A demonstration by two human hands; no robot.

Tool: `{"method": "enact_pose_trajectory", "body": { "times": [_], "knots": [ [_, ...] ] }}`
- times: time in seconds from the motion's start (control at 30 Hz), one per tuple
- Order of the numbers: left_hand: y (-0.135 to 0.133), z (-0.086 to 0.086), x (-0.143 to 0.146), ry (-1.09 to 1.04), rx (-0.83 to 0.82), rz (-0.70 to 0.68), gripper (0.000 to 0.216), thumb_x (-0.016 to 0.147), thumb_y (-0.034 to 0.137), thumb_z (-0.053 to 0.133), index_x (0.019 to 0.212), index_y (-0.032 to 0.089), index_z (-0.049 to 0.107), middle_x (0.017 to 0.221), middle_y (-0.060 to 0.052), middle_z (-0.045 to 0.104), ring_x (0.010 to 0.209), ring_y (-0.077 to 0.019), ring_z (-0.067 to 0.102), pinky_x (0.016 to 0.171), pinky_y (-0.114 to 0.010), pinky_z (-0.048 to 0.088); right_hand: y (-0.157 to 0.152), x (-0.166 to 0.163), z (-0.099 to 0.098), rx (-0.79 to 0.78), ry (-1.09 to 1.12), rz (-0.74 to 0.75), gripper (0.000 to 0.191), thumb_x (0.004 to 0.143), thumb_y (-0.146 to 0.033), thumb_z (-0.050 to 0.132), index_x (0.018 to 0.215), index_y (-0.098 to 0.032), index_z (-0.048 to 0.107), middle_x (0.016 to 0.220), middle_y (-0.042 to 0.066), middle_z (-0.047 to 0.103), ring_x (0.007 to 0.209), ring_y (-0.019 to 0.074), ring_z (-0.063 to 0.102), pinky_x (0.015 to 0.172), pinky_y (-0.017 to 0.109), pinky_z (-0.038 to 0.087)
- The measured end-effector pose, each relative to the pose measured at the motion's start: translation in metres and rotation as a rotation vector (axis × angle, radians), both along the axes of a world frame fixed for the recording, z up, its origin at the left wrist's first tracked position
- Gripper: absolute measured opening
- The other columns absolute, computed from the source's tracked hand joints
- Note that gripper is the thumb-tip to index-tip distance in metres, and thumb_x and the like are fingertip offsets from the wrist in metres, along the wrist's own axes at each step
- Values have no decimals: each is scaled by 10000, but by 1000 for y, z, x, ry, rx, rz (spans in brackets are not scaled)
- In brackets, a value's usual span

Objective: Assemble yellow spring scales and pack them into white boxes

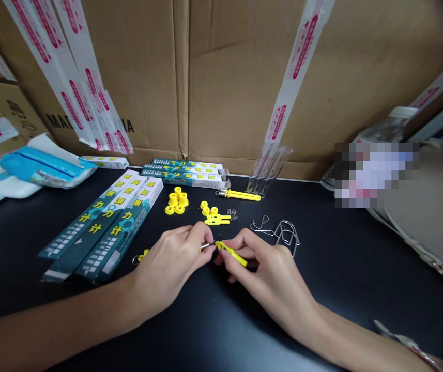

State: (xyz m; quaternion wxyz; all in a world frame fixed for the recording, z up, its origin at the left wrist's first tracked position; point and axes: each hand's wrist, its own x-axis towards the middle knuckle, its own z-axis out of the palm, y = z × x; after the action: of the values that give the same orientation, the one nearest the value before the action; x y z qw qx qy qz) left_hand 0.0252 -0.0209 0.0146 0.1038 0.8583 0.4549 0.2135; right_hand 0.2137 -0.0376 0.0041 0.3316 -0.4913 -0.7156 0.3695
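Observation:
Just above the dark table, my two hands meet near the middle. My left hand point(170, 261) is closed, pinching a thin metal piece point(205, 246) between thumb and fingers. From behind its left side pokes a yellow part with a metal ring point(141, 256); whether the two are joined is hidden. Between the thumb and fingers of my right hand point(271, 263) is a slim yellow plastic piece point(239, 257), its tip touching or almost touching the metal piece. Flat yellow plastic pieces point(218, 220) and small coil springs point(232, 213) lie just beyond my fingers.
Yellow caps and rings point(177, 200) lie further back. Bent wire hooks point(285, 233) are to the right, below a yellow stick with a metal end point(240, 195). Clear tubes point(270, 165) lean on a cardboard box point(237, 77). Printed cartons point(120, 227) lie left; a bag point(426, 196) stands right.

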Motion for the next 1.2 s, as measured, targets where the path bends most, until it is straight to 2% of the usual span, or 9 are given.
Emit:
{"method": "enact_pose_trajectory", "body": {
  "times": [0.3,1.2],
  "knots": [
    [0,-1,0,11,28,-11,141,888,70,652,890,181,565,831,-5,725,756,-184,728,645,-251,535,1,0,-1,-32,24,9,160,947,-299,537,800,-238,530,724,-12,733,558,154,671,572,251,493],
    [2,0,3,105,33,11,139,888,55,643,898,172,567,841,-37,734,770,-206,733,652,-280,545,1,-10,-4,81,-20,-31,124,914,-225,553,791,-231,535,762,29,747,590,175,702,549,252,522]
  ]
}}
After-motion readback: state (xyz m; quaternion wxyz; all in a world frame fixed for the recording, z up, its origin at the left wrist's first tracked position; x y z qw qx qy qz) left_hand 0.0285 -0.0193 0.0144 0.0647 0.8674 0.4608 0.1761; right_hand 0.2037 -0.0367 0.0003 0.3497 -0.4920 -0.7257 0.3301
